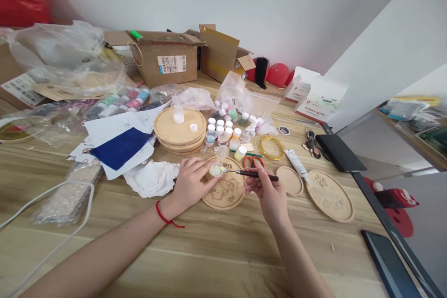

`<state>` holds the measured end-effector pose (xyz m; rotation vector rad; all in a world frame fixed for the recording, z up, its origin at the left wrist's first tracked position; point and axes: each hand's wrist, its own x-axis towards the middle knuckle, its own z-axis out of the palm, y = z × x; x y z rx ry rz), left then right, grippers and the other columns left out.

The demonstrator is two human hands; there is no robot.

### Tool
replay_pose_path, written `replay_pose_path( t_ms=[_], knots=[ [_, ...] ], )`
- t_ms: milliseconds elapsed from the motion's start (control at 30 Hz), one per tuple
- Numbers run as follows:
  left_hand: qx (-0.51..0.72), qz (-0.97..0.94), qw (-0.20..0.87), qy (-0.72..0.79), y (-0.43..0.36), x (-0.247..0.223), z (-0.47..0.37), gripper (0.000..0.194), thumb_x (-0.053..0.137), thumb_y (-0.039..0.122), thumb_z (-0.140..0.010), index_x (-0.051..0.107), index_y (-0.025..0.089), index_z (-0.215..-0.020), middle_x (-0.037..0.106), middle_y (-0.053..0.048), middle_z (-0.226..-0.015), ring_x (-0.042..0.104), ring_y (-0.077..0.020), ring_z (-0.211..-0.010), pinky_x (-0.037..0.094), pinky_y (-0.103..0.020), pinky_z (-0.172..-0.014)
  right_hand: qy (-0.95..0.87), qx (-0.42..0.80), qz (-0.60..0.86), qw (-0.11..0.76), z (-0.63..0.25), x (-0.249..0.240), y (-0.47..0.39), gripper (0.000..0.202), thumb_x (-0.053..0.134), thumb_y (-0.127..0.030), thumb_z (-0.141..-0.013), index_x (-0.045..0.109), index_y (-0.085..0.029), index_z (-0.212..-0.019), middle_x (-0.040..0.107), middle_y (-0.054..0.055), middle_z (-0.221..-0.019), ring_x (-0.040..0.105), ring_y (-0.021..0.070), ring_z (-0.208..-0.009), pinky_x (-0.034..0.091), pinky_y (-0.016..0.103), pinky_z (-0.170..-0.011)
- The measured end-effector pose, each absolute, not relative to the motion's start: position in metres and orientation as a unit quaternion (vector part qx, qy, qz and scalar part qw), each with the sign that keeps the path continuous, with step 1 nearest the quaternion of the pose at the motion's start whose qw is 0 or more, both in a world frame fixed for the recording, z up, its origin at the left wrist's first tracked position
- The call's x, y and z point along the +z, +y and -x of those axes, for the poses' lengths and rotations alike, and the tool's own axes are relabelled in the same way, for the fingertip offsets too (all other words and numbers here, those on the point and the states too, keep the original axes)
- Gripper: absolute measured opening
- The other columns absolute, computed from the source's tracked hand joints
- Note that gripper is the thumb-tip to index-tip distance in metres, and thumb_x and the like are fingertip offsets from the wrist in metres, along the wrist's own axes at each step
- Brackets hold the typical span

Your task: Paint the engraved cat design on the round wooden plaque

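My left hand [193, 179] is closed on a small round cup [216, 170] with pale contents, held over a round wooden plate [223, 195] that bears outline drawings. In my right hand [268, 191] is a thin tool with a dark handle [256, 174], perhaps a small spatula. Its light tip reaches the cup, and a bit of pale yellow shows there. Just beyond the plate stands a jar of yellow powder [240, 153], with orange-handled scissors [253, 163] to its right. My left hand covers part of the plate.
Several white-capped jars [220, 125] stand beside stacked wooden plates [179, 135]. White crumpled tissue [152, 178] and blue cloth [122, 148] lie left. A wooden ring-edged dish [289, 180], a white tube [296, 165] and another drawn plate [330, 195] lie right. Cardboard boxes [167, 58] line the back.
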<state>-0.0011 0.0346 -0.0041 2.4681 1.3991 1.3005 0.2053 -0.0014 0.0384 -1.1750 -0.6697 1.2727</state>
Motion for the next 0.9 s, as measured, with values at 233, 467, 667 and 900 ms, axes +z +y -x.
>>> replay_pose_path(
  t_ms=[233,467,667,900],
  knots=[
    [0.423,-0.775,0.020,0.469,0.038,-0.005,0.002,0.029,0.068,0.039,-0.085,0.070,0.020,-0.108,0.074,-0.004,-0.091,0.063,-0.0223,-0.090,0.043,-0.037,-0.079,-0.295,0.532,0.520,0.600,-0.223,0.034,-0.010,0.038,0.076,-0.050,-0.075,0.076,-0.012,-0.082,0.069,0.005,-0.057,0.062,0.0137,-0.046,0.054,0.024,-0.046],
    [0.417,-0.774,0.021,0.476,0.040,-0.006,0.003,0.029,0.067,0.040,-0.086,0.071,0.021,-0.107,0.074,-0.005,-0.093,0.063,-0.0222,-0.090,0.043,-0.037,-0.080,-0.278,0.528,0.535,0.598,-0.238,0.017,-0.019,0.039,0.077,-0.050,-0.074,0.075,-0.012,-0.080,0.069,0.006,-0.056,0.062,0.0141,-0.045,0.053,0.025,-0.044],
    [0.412,-0.773,0.031,0.481,0.040,-0.005,0.002,0.028,0.066,0.040,-0.086,0.071,0.021,-0.106,0.075,-0.005,-0.092,0.063,-0.0225,-0.088,0.044,-0.038,-0.080,-0.256,0.537,0.537,0.598,-0.242,0.009,-0.022,0.035,0.076,-0.048,-0.075,0.074,-0.013,-0.081,0.069,0.004,-0.057,0.061,0.0150,-0.046,0.052,0.026,-0.044],
    [0.413,-0.776,0.028,0.475,0.040,-0.006,0.003,0.027,0.068,0.038,-0.085,0.070,0.021,-0.106,0.075,-0.004,-0.092,0.063,-0.0228,-0.089,0.043,-0.038,-0.079,-0.260,0.538,0.547,0.586,-0.242,0.008,-0.022,0.037,0.076,-0.050,-0.073,0.073,-0.014,-0.080,0.069,0.005,-0.057,0.061,0.0167,-0.046,0.051,0.028,-0.045]
  ],
)
